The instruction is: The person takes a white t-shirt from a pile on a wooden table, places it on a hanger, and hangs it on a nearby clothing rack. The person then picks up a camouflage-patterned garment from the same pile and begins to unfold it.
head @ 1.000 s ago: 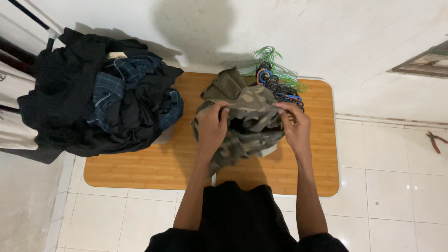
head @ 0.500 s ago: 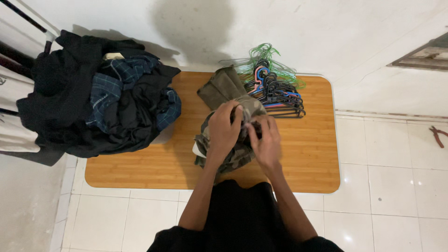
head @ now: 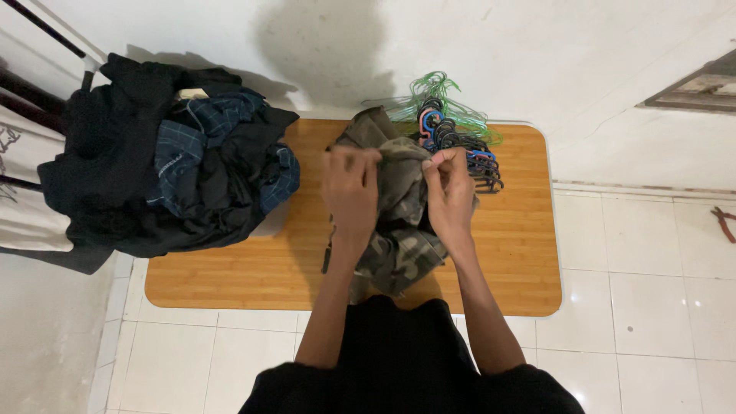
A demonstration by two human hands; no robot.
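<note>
A camouflage garment [head: 399, 230] lies bunched on the middle of a low wooden table [head: 506, 253]. My left hand [head: 349, 184] grips its upper left edge. My right hand [head: 448, 188] pinches the fabric at its upper right, close to the left hand. Both forearms reach out over the table from my dark top. The garment's lower part hangs toward the table's near edge.
A big heap of dark clothes [head: 165, 176], with blue plaid pieces, covers the table's left end. A bundle of coloured plastic hangers [head: 452, 126] lies at the back right. White tiled floor surrounds the table, a white wall stands behind, and a rail with hanging cloth is at the left.
My hands came together at the garment's middle, then moved up to its top edge. The garment has been gathered narrower and the hangers beside it are uncovered.
</note>
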